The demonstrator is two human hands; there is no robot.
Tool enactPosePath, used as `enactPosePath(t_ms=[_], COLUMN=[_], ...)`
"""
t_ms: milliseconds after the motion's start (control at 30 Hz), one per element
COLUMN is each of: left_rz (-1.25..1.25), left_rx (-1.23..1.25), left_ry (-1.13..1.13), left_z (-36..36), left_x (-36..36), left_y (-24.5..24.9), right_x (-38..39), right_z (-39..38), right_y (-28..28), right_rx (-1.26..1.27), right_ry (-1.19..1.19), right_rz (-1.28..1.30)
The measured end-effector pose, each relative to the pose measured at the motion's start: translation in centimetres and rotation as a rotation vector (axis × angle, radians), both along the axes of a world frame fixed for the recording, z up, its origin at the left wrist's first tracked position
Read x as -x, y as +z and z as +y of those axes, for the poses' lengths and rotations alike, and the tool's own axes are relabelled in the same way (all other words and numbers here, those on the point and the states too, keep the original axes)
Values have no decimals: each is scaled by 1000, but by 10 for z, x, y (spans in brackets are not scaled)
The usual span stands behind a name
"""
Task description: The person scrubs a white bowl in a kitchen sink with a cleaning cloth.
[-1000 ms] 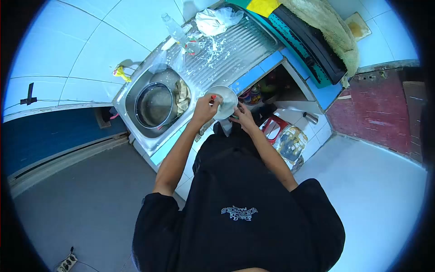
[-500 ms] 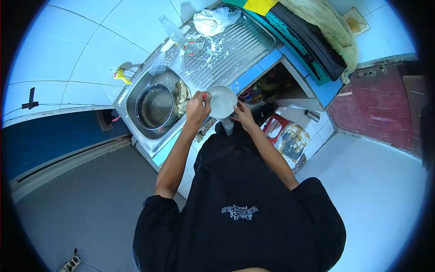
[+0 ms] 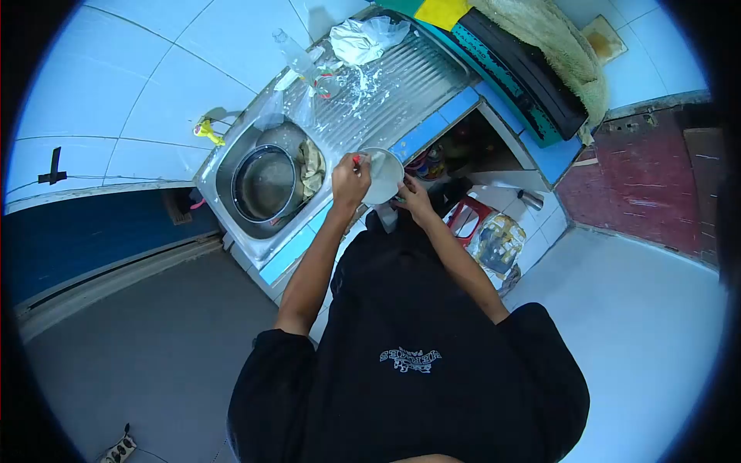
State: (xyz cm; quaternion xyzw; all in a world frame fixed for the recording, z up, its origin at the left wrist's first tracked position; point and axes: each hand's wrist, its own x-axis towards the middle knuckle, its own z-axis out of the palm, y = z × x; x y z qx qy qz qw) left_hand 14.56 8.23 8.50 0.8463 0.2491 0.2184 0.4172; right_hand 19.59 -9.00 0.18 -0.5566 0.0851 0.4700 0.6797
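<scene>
My right hand (image 3: 417, 199) grips the right rim of a round white bowl (image 3: 380, 190), which I hold in front of my body at the counter's edge. Over the bowl's left side, my left hand (image 3: 351, 184) is closed around a small tool with a red handle (image 3: 356, 160). Its pale end reaches into the bowl; its exact kind is too small to make out. What lies inside the bowl looks whitish and is hard to tell from its wall. A pale strip of material hangs just below the bowl.
Left of the bowl is a steel sink (image 3: 218, 181) holding a dark-rimmed pot (image 3: 266, 185) and a crumpled cloth (image 3: 312, 170). White splashes, a plastic bottle (image 3: 293, 54) and a white bag (image 3: 363, 40) are on the drainboard (image 3: 409, 81). A green-black stove (image 3: 517, 69) stands at right.
My left hand has shifted slightly right, further over the bowl, and the tool's pale end now sits higher inside it. My right hand stays at the rim.
</scene>
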Motion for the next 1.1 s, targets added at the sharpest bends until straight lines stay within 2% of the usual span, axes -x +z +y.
enactPosePath(t_ms=[100,167,300,367,433,500,567,633,767,833,967,1033,1100], left_rz=[8,85,141,173,89,130,59,61,-55,-80,-44,-49,8], left_rx=[-74,-227,-257,-234,-103,-70,-11,-62,7,-32,-68,-11,182], left_ry=[-21,-43,-51,-63,-48,-45,-19,-8,94,221,193,208,297], left_z=[8,9,2,-5,-12,-21,-24,-20,-16,-10,2,0,-4], left_x=[5,12,26,31,32,26,19,12,2,2,11,12,11], left_y=[6,13,25,25,16,17,11,-5,-4,-10,-8,-9,-7], right_x=[1,0,0,0,0,1,3,4,3,3,0,0,1], right_z=[1,0,2,2,2,2,2,2,1,1,0,1,0], right_y=[1,2,-2,-4,-5,-1,-2,-6,-5,-3,0,2,-2], right_rx=[7,4,29,27,24,25,50,23,0,14,45,44,45], right_ry=[-5,9,0,5,4,2,-29,-22,-23,-24,14,19,22], right_rz=[-15,-40,-43,-38,-33,-28,-22,-27,-23,-9,-17,-14,-11])
